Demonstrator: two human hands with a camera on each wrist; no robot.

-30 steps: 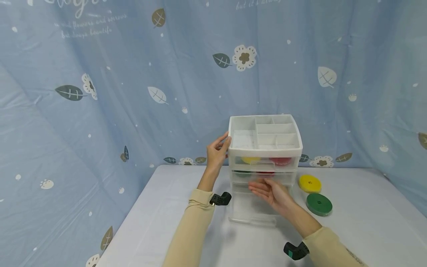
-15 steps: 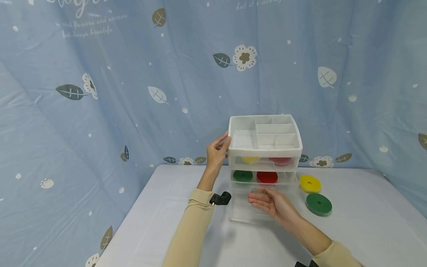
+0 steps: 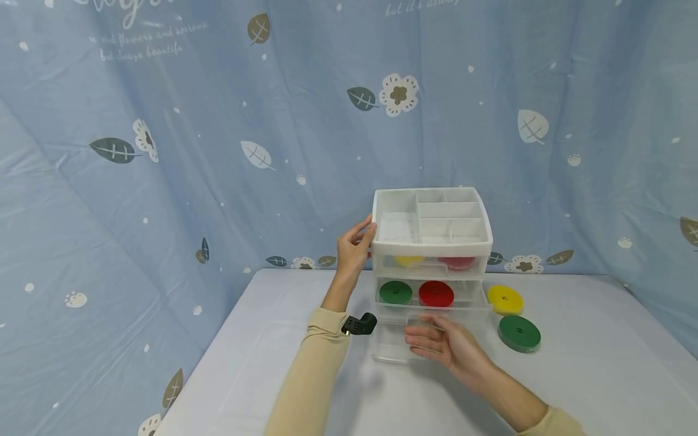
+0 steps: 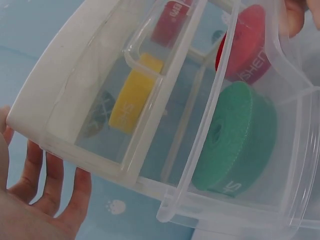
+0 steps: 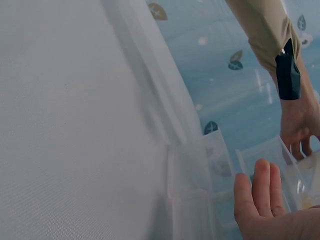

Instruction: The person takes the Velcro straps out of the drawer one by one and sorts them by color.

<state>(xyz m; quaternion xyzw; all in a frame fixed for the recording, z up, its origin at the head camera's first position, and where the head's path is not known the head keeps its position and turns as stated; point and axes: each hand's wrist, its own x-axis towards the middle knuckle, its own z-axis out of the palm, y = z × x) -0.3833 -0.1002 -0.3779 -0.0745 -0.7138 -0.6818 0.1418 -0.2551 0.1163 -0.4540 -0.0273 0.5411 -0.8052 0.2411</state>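
A white-topped clear plastic drawer unit [image 3: 433, 249] stands on the table. My left hand [image 3: 351, 251] rests its fingertips on the unit's left side, fingers spread in the left wrist view. The middle drawer [image 3: 463, 297] is pulled partway out, holding a green tape roll [image 3: 395, 293] and a red tape roll [image 3: 436, 294]. My right hand [image 3: 449, 348] pinches that drawer's front handle; its other fingers [image 5: 261, 187] extend straight, while the thumb is hidden in the right wrist view. Inside the closed top drawer show a yellow roll [image 4: 136, 93] and another red roll [image 4: 171, 22].
Below, the bottom drawer [image 3: 389, 358] also stands pulled out, under the right hand. A yellow roll [image 3: 505, 300] and a green roll [image 3: 519, 333] lie on the white table [image 3: 589, 363] right of the unit. A blue patterned curtain [image 3: 305, 121] hangs behind.
My right hand has moved toward me and down, drawing the middle drawer out and bringing its green and red rolls into view. The left hand stays in place.
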